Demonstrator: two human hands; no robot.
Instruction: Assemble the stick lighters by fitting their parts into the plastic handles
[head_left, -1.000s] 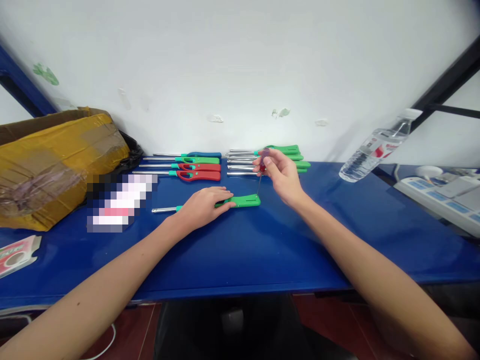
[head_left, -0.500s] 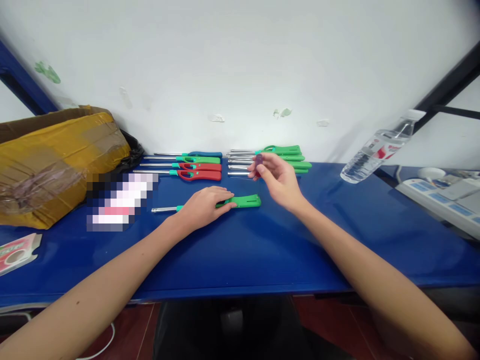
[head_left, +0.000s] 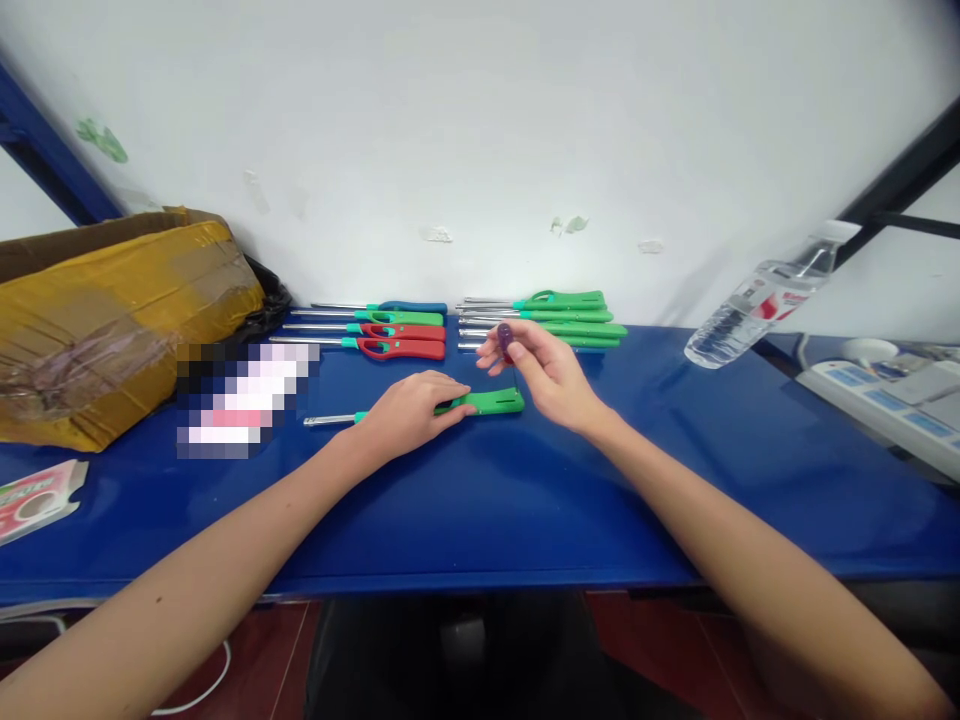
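My left hand [head_left: 415, 412] is closed round the middle of a green long-nosed lighter [head_left: 495, 402] that lies on the blue table. The lighter's metal tube points left and its green handle end sticks out to the right of my fingers. In my closed right hand [head_left: 551, 372] is a small screwdriver [head_left: 505, 336] with a dark purple handle. Its thin shaft points down, with the tip at or just above the right end of the lighter's handle; whether it touches I cannot tell.
By the wall lie several lighters: a blue, a green and red ones [head_left: 405, 348] on the left, green ones [head_left: 577, 315] on the right. A taped cardboard box [head_left: 127, 330] stands left. A water bottle [head_left: 761, 300] and a white device [head_left: 885, 400] are right.
My right hand has come down and slightly left with the screwdriver, bringing it to the end of the green lighter. My left hand has stayed on the lighter.
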